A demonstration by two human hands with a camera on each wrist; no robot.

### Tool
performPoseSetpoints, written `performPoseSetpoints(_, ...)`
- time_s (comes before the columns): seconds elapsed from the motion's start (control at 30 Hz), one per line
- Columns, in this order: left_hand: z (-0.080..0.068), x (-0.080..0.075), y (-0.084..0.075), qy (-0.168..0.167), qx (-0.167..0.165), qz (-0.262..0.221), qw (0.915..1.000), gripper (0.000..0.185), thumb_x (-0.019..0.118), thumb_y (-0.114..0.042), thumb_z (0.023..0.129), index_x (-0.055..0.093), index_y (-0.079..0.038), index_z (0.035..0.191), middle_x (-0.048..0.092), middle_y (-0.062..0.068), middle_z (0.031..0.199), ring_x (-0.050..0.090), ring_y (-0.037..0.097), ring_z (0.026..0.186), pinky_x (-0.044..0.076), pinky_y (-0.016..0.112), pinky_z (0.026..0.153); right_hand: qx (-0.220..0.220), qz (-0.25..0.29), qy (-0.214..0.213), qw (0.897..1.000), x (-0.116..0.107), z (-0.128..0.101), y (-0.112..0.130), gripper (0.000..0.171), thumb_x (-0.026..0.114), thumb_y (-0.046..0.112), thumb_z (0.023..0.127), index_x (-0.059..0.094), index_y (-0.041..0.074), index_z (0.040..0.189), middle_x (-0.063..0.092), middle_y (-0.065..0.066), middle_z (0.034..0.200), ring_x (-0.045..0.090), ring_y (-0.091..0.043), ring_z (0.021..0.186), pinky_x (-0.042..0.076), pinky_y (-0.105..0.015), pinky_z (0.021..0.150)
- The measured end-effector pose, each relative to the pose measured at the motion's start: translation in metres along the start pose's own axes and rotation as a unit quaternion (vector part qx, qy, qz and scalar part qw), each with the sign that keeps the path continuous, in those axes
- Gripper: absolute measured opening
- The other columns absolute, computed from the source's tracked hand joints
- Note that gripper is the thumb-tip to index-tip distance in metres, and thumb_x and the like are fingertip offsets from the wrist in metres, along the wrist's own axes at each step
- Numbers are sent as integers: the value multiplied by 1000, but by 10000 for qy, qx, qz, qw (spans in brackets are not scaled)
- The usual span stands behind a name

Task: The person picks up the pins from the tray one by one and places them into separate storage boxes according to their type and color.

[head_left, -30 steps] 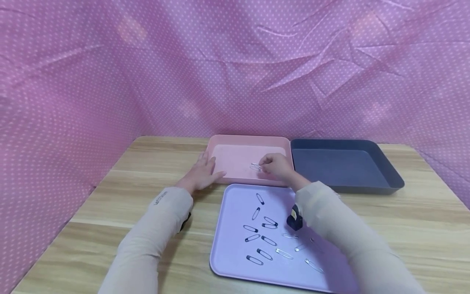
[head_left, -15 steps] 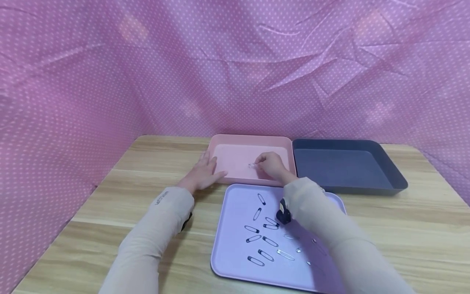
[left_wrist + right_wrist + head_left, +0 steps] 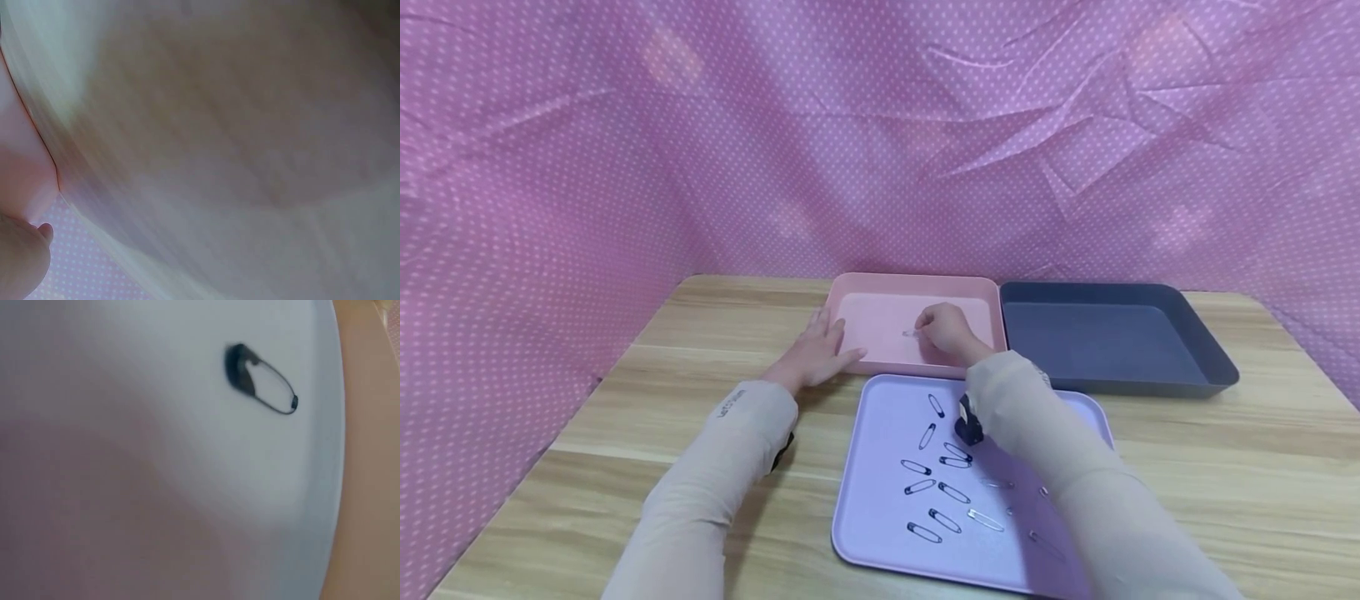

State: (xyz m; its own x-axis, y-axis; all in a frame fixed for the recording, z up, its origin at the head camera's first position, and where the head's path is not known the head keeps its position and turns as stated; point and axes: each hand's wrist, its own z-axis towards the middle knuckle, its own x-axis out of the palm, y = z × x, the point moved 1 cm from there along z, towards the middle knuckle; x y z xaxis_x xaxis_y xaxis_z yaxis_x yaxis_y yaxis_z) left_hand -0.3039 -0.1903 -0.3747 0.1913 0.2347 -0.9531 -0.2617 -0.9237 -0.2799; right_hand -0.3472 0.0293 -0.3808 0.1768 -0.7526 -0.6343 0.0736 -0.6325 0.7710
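My right hand [image 3: 934, 327] hovers low over the pink tray [image 3: 880, 287], its fingers curled and pinching a small silver safety pin [image 3: 912, 333] at their tips. My left hand [image 3: 817, 350] lies flat on the table with straight fingers, touching the pink tray's front left corner. Nearer to me sits a lilac tray [image 3: 865, 400] with several black safety pins [image 3: 928, 436] and silver safety pins [image 3: 984, 521] scattered on it. The right wrist view shows one black safety pin [image 3: 259, 384] on the lilac tray [image 3: 156, 375]. The left wrist view is blurred.
A dark grey tray [image 3: 1112, 293] stands right of the pink one, with nothing seen in it. All three trays sit on a wooden table [image 3: 625, 417]. A pink dotted cloth [image 3: 880, 125] walls in the back and sides. A black wrist camera [image 3: 967, 427] hangs under my right sleeve.
My right hand has moved slightly left and farther over the pink tray, carrying the silver pin. My left hand has stayed put.
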Motion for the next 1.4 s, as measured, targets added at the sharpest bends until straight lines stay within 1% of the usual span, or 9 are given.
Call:
performPoseSetpoints(0.13, -1, -1, -3, 59, -45, -39, 10000, 84, 29, -64, 81, 14, -5, 138, -9, 16, 142, -9, 29, 128, 8, 46, 101, -173, -415, -50, 9990, -1, 1, 1, 16, 52, -6, 72, 63, 1, 80, 61, -9, 84, 51, -20, 78, 43, -27, 69)
performPoseSetpoints(0.2, -2, -1, -4, 65, -45, -43, 10000, 83, 29, -63, 81, 14, -5, 138, -9, 16, 141, -9, 29, 128, 7, 45, 102, -250, -534, -79, 9982, -1, 0, 2, 13, 53, -5, 73, 62, 0, 80, 62, -10, 85, 52, -22, 80, 43, -29, 73)
performPoseSetpoints(0.33, -3, -1, -6, 62, -19, -33, 10000, 82, 30, -62, 82, 15, -4, 138, -8, 17, 141, -9, 29, 128, 8, 45, 102, -235, -604, -97, 9978, -3, -2, 5, 10, 55, -3, 73, 61, -1, 81, 61, -11, 84, 53, -22, 76, 44, -27, 66)
performPoseSetpoints(0.47, -4, -1, -6, 50, -14, -49, 10000, 83, 30, -63, 82, 15, -4, 138, -8, 17, 141, -9, 29, 128, 8, 46, 101, -112, -527, -74, 9985, -5, -4, 6, 13, 53, -5, 73, 60, -1, 83, 60, -11, 84, 53, -20, 71, 45, -24, 59)
performPoseSetpoints(0.63, -5, 1, -6, 20, 0, -21, 10000, 82, 30, -62, 82, 15, -3, 137, -7, 18, 141, -8, 30, 128, 8, 45, 102, -45, -310, -55, 9995, -7, -6, 3, 11, 54, -1, 76, 59, -1, 86, 59, -11, 83, 53, -19, 69, 46, -24, 57)
performPoseSetpoints(0.8, -7, 1, -6, -19, 16, 11, 10000, 81, 31, -60, 83, 16, -3, 137, -7, 19, 141, -7, 30, 128, 8, 45, 102, -267, -413, -122, 9987, -11, -11, -1, 10, 55, 4, 78, 61, 0, 86, 59, -10, 84, 53, -20, 74, 45, -26, 63)
performPoseSetpoints(1.0, -10, -1, -7, -43, 21, 20, 10000, 81, 32, -59, 83, 16, -1, 137, -7, 20, 141, -6, 32, 128, 8, 46, 101, -222, -351, -30, 9991, -18, -21, 0, 11, 53, 9, 82, 61, 3, 87, 59, -8, 86, 53, -20, 80, 45, -30, 71)
performPoseSetpoints(1.17, -10, -1, -6, 12, -37, -16, 10000, 82, 32, -60, 82, 16, -2, 137, -8, 19, 141, -8, 31, 128, 8, 46, 101, -434, -418, -150, 9981, -27, -31, 0, 12, 55, 10, 80, 62, 1, 85, 61, -10, 86, 53, -22, 82, 43, -32, 75)
performPoseSetpoints(1.4, -8, 3, -4, 54, -24, 20, 10000, 82, 29, -62, 82, 15, -3, 137, -8, 19, 141, -8, 30, 128, 8, 46, 101, -510, -96, -95, 9986, -35, -45, -7, 13, 57, 9, 79, 62, -2, 86, 60, -12, 85, 54, -22, 79, 45, -30, 72)
